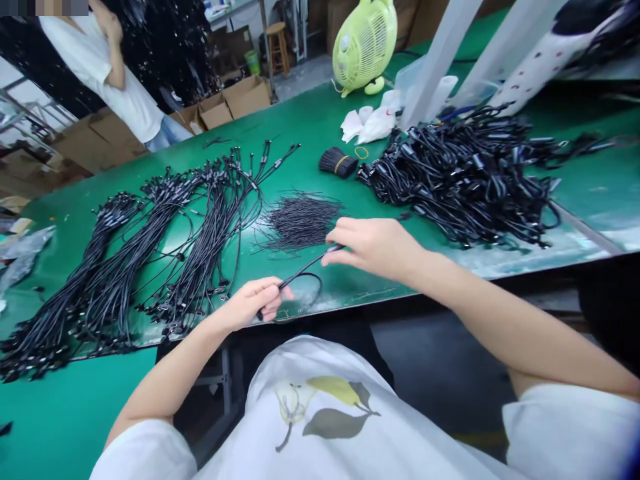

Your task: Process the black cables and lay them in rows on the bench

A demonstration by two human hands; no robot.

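Note:
Between my two hands a thin black cable (304, 269) is stretched, with a loop of it hanging near the table edge. My left hand (260, 298) is closed around its lower end. The fingers of my right hand (367, 247) pinch the upper end, where a small dark part shows at the fingertips. Just beyond my hands lies a loose pile of short, thin black ties (305, 220). Left of it, straightened black cables (213, 233) with connectors at their ends lie in several bundles. A tangled heap of black cables (460, 173) is to the right.
A yellow-green fan (367, 47) stands at the back of the green table (280, 173). A banded black bundle (337, 162) and white crumpled packaging (373, 125) lie before it. White posts (440, 60) rise at right. Another person (115, 87) stands across the table near cardboard boxes (247, 98).

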